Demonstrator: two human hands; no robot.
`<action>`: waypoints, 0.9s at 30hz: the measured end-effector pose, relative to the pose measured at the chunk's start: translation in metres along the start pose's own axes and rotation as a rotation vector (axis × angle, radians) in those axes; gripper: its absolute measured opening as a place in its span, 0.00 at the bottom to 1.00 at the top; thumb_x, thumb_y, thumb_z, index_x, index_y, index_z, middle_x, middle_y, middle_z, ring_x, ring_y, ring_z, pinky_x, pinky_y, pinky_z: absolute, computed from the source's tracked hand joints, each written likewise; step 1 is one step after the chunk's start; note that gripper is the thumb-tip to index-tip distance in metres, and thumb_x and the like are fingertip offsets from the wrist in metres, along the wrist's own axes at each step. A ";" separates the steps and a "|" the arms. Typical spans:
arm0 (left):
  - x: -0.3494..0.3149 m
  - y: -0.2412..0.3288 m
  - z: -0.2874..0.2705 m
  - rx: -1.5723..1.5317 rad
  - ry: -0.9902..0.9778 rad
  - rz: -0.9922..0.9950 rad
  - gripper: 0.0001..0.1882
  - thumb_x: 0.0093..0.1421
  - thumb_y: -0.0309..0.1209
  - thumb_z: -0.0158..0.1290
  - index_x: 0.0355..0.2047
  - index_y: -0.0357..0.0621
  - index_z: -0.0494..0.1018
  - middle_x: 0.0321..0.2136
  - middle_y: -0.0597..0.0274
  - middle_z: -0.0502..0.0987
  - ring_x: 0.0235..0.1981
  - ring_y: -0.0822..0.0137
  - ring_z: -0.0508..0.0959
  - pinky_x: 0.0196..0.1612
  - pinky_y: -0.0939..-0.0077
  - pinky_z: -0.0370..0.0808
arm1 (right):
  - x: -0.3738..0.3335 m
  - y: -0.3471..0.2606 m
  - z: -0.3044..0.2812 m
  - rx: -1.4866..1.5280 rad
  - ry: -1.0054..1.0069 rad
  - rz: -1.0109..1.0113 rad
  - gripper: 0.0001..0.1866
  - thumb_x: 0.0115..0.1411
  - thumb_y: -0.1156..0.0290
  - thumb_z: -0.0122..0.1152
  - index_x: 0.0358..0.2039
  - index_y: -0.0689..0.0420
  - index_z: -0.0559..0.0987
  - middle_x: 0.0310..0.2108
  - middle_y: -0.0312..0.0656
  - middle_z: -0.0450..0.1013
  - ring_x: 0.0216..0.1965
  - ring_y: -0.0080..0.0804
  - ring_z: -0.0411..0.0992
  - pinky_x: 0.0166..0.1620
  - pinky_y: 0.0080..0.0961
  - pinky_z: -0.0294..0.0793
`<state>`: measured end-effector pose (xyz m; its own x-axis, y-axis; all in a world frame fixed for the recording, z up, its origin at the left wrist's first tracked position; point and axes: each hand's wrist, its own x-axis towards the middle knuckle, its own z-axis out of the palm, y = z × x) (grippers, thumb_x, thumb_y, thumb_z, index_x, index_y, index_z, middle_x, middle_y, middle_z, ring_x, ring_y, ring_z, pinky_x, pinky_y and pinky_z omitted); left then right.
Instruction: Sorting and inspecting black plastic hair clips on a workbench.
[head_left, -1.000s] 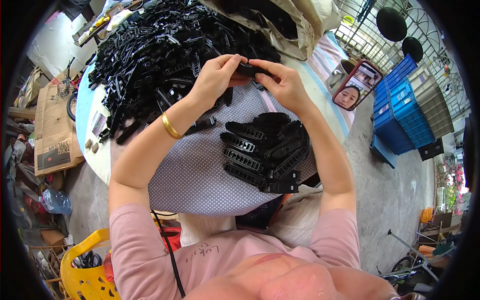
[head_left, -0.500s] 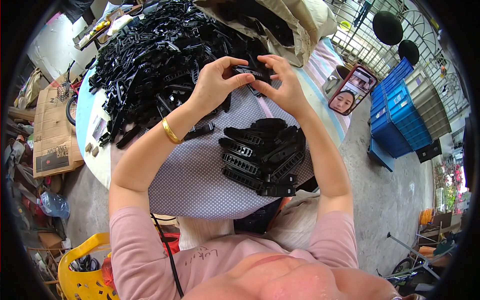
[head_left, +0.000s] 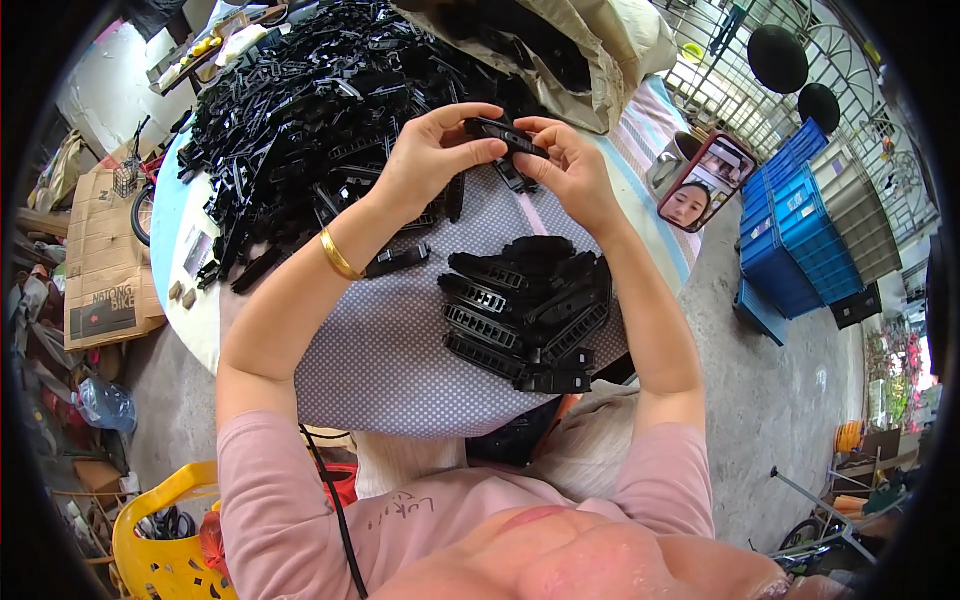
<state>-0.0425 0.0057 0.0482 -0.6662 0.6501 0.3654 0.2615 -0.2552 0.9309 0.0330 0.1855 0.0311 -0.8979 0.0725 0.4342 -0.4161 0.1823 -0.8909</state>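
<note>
Between both hands, above the far part of the table, I hold a narrow black plastic part. My left hand pinches its left end with thumb and fingers. The right end is gripped by my right hand. Left of and beyond my hands spreads a big heap of black plastic parts. Closer to me, a smaller stack of slotted black parts lies on the dotted cloth. A single black part rests beside my left forearm.
An open woven sack stands at the far edge of the table. At right, a phone leans on a metal pot. Blue crates stand on the floor beyond, and a yellow chair at lower left.
The black part has turned in my fingers and now shows a smoother, slimmer side. My hands have barely shifted; the heap and stack look the same.
</note>
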 end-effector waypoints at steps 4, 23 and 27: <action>0.001 0.000 -0.004 0.061 -0.014 -0.023 0.21 0.50 0.26 0.60 0.45 0.37 0.70 0.31 0.62 0.77 0.34 0.75 0.76 0.39 0.84 0.73 | 0.000 0.002 -0.002 -0.070 -0.048 0.037 0.09 0.52 0.74 0.62 0.27 0.64 0.71 0.49 0.45 0.66 0.39 0.20 0.67 0.41 0.17 0.69; 0.000 -0.006 0.000 0.397 -0.018 0.098 0.16 0.50 0.23 0.58 0.41 0.37 0.74 0.28 0.59 0.79 0.29 0.77 0.77 0.35 0.84 0.73 | -0.003 -0.008 0.003 -0.564 -0.037 -0.165 0.21 0.46 0.69 0.68 0.40 0.62 0.74 0.31 0.40 0.72 0.31 0.27 0.71 0.35 0.20 0.71; -0.003 0.005 0.005 0.360 -0.033 0.053 0.16 0.50 0.20 0.57 0.42 0.37 0.73 0.32 0.63 0.77 0.33 0.78 0.75 0.38 0.85 0.73 | -0.006 -0.011 0.006 -0.613 0.040 -0.224 0.18 0.46 0.70 0.68 0.38 0.63 0.75 0.31 0.40 0.73 0.31 0.26 0.71 0.35 0.21 0.71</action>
<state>-0.0360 0.0060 0.0517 -0.6238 0.6669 0.4076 0.5283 -0.0246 0.8487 0.0422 0.1771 0.0369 -0.7883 0.0018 0.6153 -0.4242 0.7228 -0.5456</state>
